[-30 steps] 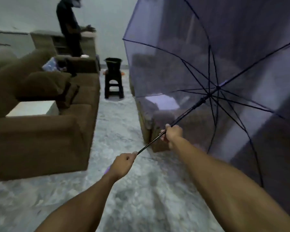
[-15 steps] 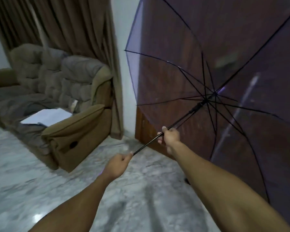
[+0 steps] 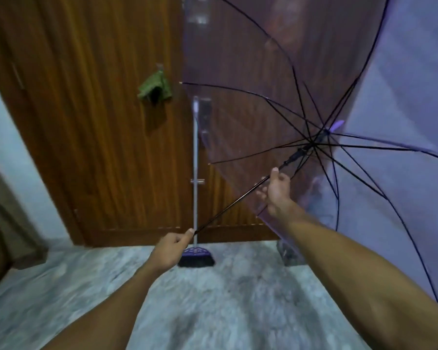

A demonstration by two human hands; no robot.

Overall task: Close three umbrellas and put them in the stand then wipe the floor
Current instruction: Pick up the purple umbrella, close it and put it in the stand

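Observation:
A see-through purple umbrella point(image 3: 276, 72) stands open in front of me, its canopy filling the upper right. Its thin black shaft point(image 3: 228, 210) runs from lower left up to the hub at right. My left hand point(image 3: 171, 248) grips the handle end of the shaft. My right hand point(image 3: 276, 190) holds the shaft higher up, just below the black runner point(image 3: 297, 155), fingers curled around it. The handle itself is hidden inside my left fist.
A brown wooden door point(image 3: 99, 122) faces me, with a green cloth point(image 3: 156, 88) hanging on it. A broom point(image 3: 196, 256) with a grey pole leans against the door. A dark object point(image 3: 287, 252) sits on the marble floor point(image 3: 213, 299) behind the canopy.
My view has swung right from the sofas to the wooden door and broom. Both hands keep their hold on the shaft; the right hand sits closer to the runner.

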